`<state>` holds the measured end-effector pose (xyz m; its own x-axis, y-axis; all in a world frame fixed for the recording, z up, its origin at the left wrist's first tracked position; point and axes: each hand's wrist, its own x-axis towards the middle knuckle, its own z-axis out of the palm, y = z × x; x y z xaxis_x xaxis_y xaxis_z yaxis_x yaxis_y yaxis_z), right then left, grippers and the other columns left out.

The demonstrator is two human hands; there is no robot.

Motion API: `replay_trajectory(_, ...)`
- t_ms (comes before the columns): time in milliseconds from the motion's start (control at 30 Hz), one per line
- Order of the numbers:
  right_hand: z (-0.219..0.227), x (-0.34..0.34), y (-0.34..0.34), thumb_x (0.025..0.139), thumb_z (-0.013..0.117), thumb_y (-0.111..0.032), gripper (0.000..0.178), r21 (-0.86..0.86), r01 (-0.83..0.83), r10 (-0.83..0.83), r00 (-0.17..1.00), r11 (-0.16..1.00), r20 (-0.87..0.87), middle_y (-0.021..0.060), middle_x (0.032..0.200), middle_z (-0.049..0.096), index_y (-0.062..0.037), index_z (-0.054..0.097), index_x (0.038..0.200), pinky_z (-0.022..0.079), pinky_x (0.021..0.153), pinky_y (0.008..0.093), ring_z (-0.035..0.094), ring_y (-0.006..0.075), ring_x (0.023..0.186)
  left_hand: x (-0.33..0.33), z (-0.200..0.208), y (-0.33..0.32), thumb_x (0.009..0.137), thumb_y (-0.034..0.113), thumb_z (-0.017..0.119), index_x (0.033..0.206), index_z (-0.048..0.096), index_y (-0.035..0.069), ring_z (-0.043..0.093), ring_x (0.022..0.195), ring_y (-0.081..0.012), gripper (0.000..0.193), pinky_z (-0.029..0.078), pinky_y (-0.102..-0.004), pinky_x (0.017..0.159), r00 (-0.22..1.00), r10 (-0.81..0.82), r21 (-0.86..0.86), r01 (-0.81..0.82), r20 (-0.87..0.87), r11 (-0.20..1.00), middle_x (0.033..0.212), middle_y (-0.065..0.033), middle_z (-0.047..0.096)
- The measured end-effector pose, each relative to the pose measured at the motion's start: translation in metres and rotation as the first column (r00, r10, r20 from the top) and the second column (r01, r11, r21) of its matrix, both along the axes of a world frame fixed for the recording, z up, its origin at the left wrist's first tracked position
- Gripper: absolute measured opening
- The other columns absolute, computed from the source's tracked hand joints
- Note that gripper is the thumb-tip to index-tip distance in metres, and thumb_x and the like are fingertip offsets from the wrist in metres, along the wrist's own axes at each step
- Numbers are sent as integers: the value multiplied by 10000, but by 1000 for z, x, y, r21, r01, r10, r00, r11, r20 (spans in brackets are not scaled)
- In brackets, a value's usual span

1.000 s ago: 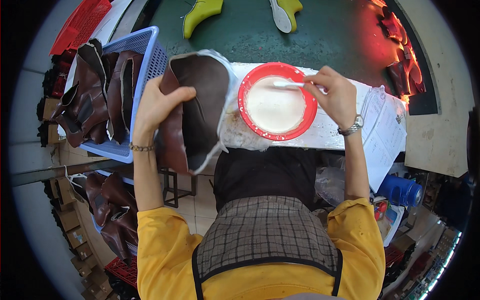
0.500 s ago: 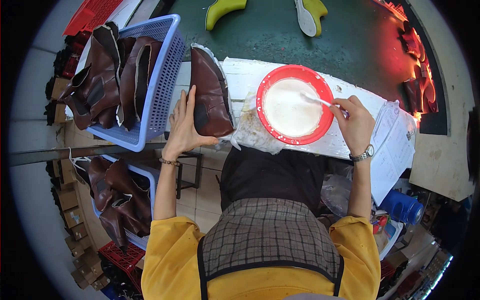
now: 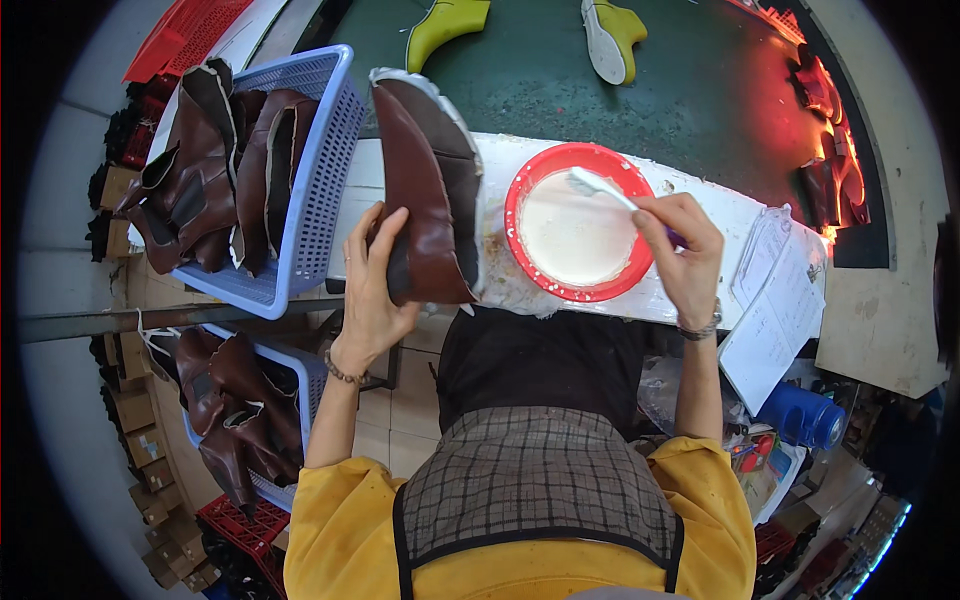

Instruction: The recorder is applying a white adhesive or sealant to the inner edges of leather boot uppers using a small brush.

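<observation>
Workbench: white, glue-stained top (image 3: 700, 215), narrow, running across in front of the person; dark green belt surface (image 3: 560, 90) beyond it w/ two yellow-green shoe lasts (image 3: 445, 25) lying on it. Orange-red glow at far right edge.

L hand (image 3: 375, 290): fingers wrapped round the near end of a brown leather boot upper (image 3: 425, 200), thumb on one face, fingers on the other, firm clasp. Upper stands on edge, tilted. Long axis runs away from the hand, near end at the bench's front edge, far end toward the belt. White lining edge visible along its far/top rim.

R hand (image 3: 685, 260): closed in a pinch on the handle of a small white-bristled brush (image 3: 600, 190). Bristle end points from the hand toward the L hand's side, sitting over the far part of a red bowl (image 3: 520, 225) of white glue. Whether bristles touch the glue: cannot tell.

Key relation: bowl lies between the two hands; upper is just beside the bowl's rim on the L-hand side, apart from the brush. Brush tip already faces the upper; R hand is the nearer one to the bowl, L hand alone carries the upper.

Surroundings: blue mesh basket (image 3: 320, 200) of brown uppers just outboard of L hand; second basket (image 3: 300, 370) lower, below bench level. Paper sheets (image 3: 775, 300) outboard of R hand; blue container (image 3: 805, 415) below them.
</observation>
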<state>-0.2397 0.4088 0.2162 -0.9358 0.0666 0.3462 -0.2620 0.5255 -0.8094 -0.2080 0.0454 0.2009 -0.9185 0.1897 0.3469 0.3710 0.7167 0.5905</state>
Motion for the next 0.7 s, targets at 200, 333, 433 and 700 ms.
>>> replay_trajectory(200, 7, -11, -15, 885, 789, -56, 144, -58, -150, 151, 989, 987, 2, 39, 851, 688, -30, 799, 1026, 414, 579, 229, 580, 78, 695, 6, 17, 15, 618, -36, 821, 1458, 534, 164, 445, 1347, -471, 910, 411, -502, 1110, 952, -295, 40, 299, -84, 953, 1551, -272, 370)
replay_trajectory(333, 7, -36, -1, 869, 805, -70, 156, 32, -76, 80, 986, 997, -149, 38, 848, 678, -42, 806, 1023, 429, 578, 234, 584, 84, 679, 15, 25, 13, 624, 50, 904, 1428, 551, 230, 437, 1363, -472, 897, 419, -507, 1093, 893, -440, 49, 446, -89, 894, 1559, -276, 373)
replay_trajectory(433, 20, -56, -1, 860, 806, -37, 179, -23, -59, 50, 956, 998, -288, 59, 917, 683, -42, 807, 1039, 479, 629, 247, 619, 109, 734, 13, 22, 13, 621, 77, 926, 1429, 549, 235, 441, 1363, -474, 906, 421, -505, 1093, 872, -475, 35, 482, -120, 875, 1560, -276, 374)
replay_trajectory(700, 11, -12, -3, 847, 794, 26, 195, -18, -230, 221, 954, 973, -204, 59, 945, 668, -10, 797, 1038, 497, 694, 236, 626, 103, 812, -6, 27, 21, 569, 32, 910, 1453, 513, 161, 450, 1364, -460, 978, 419, -500, 1109, 936, -302, 68, 318, -179, 946, 1553, -266, 376)
